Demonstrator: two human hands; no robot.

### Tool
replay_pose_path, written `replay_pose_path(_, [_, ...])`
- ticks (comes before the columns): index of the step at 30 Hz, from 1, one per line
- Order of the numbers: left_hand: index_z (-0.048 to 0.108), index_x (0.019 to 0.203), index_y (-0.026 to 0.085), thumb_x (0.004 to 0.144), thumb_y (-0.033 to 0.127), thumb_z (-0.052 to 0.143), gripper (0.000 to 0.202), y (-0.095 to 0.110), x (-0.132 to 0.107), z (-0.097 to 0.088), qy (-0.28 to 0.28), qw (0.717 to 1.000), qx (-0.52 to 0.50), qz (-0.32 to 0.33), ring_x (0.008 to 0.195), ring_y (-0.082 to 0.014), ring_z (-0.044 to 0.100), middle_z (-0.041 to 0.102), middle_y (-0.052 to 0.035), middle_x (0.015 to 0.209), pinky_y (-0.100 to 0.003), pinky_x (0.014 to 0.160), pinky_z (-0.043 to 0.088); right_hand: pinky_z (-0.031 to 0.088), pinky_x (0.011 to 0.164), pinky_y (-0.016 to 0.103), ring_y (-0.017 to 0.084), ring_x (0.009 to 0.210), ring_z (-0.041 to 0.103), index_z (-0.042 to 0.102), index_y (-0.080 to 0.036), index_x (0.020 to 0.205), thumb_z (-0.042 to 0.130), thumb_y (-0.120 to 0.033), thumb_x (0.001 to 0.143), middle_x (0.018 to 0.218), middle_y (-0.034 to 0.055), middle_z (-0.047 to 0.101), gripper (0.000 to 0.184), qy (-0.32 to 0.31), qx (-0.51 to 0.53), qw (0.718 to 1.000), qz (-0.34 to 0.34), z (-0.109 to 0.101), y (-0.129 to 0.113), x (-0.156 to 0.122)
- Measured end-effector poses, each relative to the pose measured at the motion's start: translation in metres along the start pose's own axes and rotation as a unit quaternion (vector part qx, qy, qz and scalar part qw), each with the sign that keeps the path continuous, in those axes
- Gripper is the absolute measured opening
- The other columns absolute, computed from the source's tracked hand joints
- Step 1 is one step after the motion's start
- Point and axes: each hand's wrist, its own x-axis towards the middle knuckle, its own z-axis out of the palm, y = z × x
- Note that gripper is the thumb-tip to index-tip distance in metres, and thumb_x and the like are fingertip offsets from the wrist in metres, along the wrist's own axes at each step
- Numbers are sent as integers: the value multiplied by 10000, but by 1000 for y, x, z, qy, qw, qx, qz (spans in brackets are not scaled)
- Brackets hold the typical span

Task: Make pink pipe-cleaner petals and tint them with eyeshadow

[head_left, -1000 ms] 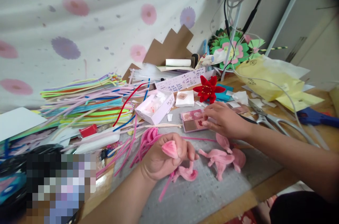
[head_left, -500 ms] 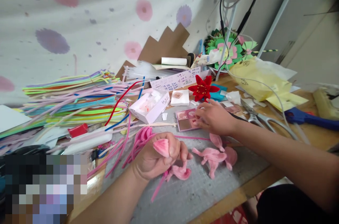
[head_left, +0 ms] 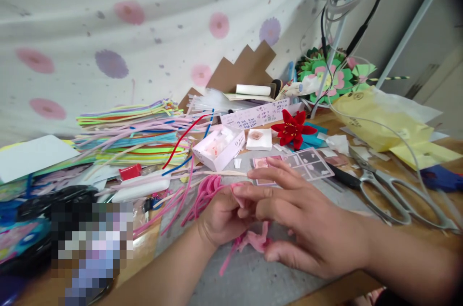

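In the head view, the left hand [head_left: 226, 219] is closed, with its thumb and fingers pinching a small pink fuzzy petal-shaped piece [head_left: 238, 199]; much of the piece is hidden by fingers. The right hand [head_left: 314, 224] reaches in from three o'clock, its grip open: the index fingertip lies against the piece, while the thumb stands well apart from the fingers. At five o'clock from the pinched piece, a curled pink fuzzy shape [head_left: 256, 240] rests low over the grey work mat [head_left: 213, 286], close to the right thumb; whether they touch cannot be told. Toward one o'clock sits a pink-framed palette [head_left: 259, 164], partly covered by the right fingers, with a transparent windowed panel [head_left: 307, 166] at two o'clock. Beyond it is a red velvety star-shaped flower [head_left: 292, 128]. Looped bright-pink fuzzy stems [head_left: 208, 191] lie at nine o'clock, a small white open-topped box [head_left: 231, 149] at eleven, and multicoloured fuzzy stems [head_left: 130, 141] at ten. Large silver metal scissors [head_left: 369, 175] lie near three o'clock.
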Motion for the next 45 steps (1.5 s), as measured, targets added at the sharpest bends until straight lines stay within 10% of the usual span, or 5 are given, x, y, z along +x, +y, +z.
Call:
replay_pose_path(21, [522, 558, 134, 677, 313, 766, 325, -7, 9, -1, 98, 993, -29, 65, 519, -76, 428, 449, 39, 512, -213, 568, 386, 93, 1135, 536, 285, 1284, 383, 612, -197, 930, 495, -400, 911, 1306, 20, 570, 235, 1, -132, 990, -48, 12, 11, -7])
replay_pose_path(30, [584, 691, 163, 728, 250, 696, 147, -10, 14, -6, 270, 930, 205, 141, 621, -97, 529, 565, 31, 636, -239, 668, 414, 382, 877, 442, 262, 976, 560, 617, -164, 919, 453, -369, 925, 978, 123, 645, 263, -91, -173, 955, 222, 9, 101, -54])
replay_pose_path(45, [521, 593, 170, 653, 265, 708, 219, -8, 14, -5, 302, 923, 206, 118, 551, -112, 544, 551, 29, 520, -231, 589, 390, 318, 968, 502, 304, 1081, 545, 633, -151, 992, 501, -399, 896, 1051, 158, 645, 296, -154, -215, 944, 197, 24, 105, -44])
